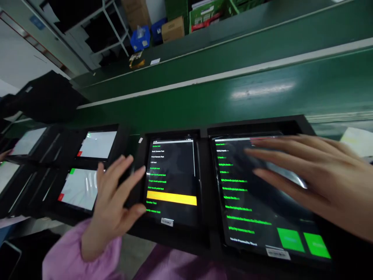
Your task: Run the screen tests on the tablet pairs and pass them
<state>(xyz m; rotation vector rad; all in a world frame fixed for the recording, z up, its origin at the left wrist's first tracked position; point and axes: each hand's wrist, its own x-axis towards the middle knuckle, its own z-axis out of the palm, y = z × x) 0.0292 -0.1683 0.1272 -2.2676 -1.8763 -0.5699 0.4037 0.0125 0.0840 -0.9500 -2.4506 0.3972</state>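
Two tablets lie side by side in a black foam tray (205, 186). The middle tablet (175, 163) shows a list of test names with one yellow highlighted row. On the right tablet (247, 221) are green and white lines of text and two green buttons. My left hand (112, 198), in a pink sleeve, is open with fingers spread, at the left edge of the middle tablet. My right hand (317, 167) is open above the right tablet, its fingers stretched leftward and covering part of the screen. Whether either hand touches glass I cannot tell.
On the left, more tablets with white screens (99, 144) sit in black trays. A person's fingers (6, 154) show at the far left edge. Beyond the trays runs a green bench (180, 105). Green crates, a blue bin (140, 38) and a cardboard box (173, 30) stand behind.
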